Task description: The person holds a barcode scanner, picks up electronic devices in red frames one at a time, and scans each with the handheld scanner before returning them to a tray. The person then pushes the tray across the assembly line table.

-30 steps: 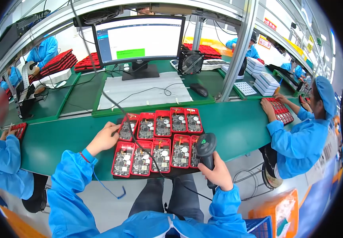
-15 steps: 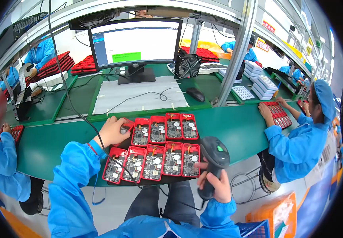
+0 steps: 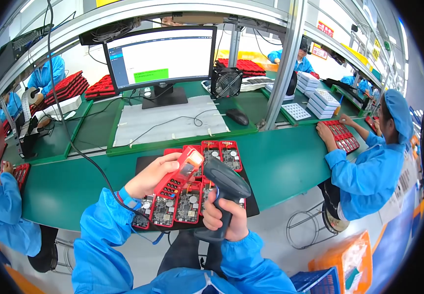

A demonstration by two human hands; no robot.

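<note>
My left hand (image 3: pixel 152 175) grips a red handheld terminal (image 3: pixel 178 172) by its side, its keypad and small screen turned up toward me. Wrapped round the handle of a dark barcode scanner (image 3: pixel 227 177) is my right hand (image 3: pixel 230 216); the scanner's head points up and left, close to the terminal. Beneath both hands, red casings with circuit boards (image 3: pixel 188 208) lie in two rows on a black mat (image 3: pixel 251 202). The terminal, scanner and hands cover several of these casings.
Behind the casings stand a monitor (image 3: pixel 160 56), a small fan (image 3: pixel 227 82) and a mouse (image 3: pixel 237 116). A black cable (image 3: pixel 99 169) hangs across the left side. Co-workers sit at left and right (image 3: pixel 369 157). An orange bin (image 3: pixel 344 259) stands low at right.
My left hand has lifted the red terminal from the back left of the rows and brought it toward the middle. The scanner has moved left, up to the terminal.
</note>
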